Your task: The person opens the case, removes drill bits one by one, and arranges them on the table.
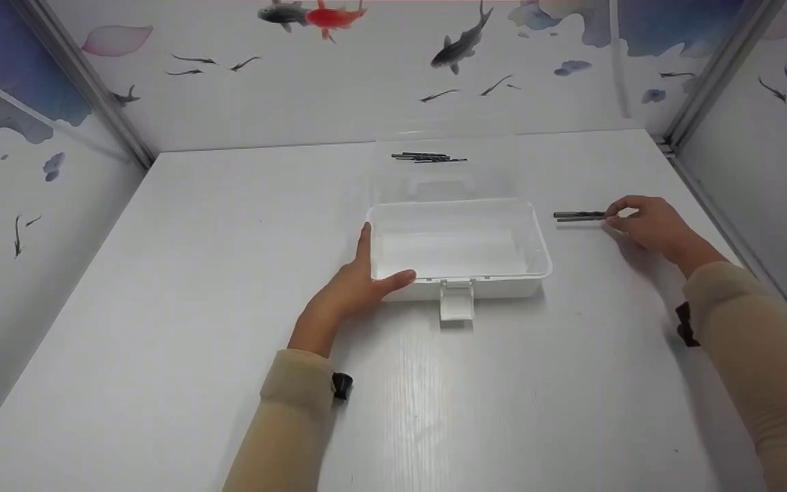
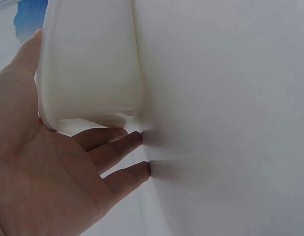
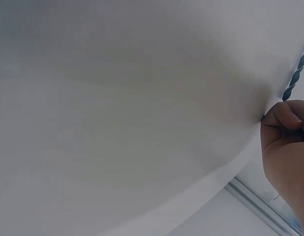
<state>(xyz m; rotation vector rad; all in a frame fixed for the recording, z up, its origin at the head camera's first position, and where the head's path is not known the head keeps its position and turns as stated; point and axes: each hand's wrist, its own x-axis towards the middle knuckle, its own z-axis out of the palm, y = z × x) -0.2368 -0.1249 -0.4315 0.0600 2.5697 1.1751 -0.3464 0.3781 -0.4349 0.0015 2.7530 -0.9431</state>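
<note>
A white plastic box (image 1: 458,290) stands on the table with its top open and its front latch (image 1: 457,302) hanging down. My left hand (image 1: 349,287) rests at its front left corner, thumb on the front rim and fingers along the left side. In the left wrist view the left hand (image 2: 53,167) has its fingers spread, with some fingertips against the table. To the right of the box, my right hand (image 1: 653,225) pinches dark drill bits (image 1: 578,217) at their right ends. The right wrist view shows a spiral-fluted drill bit (image 3: 295,76) beside the curled right hand (image 3: 287,132).
Behind the box spreads its clear lid (image 1: 496,179). Several more dark drill bits (image 1: 427,157) lie in the lid's area; I cannot tell whether they are on it. White panels (image 1: 339,96) with painted fish enclose the table (image 1: 182,287) at the back and sides.
</note>
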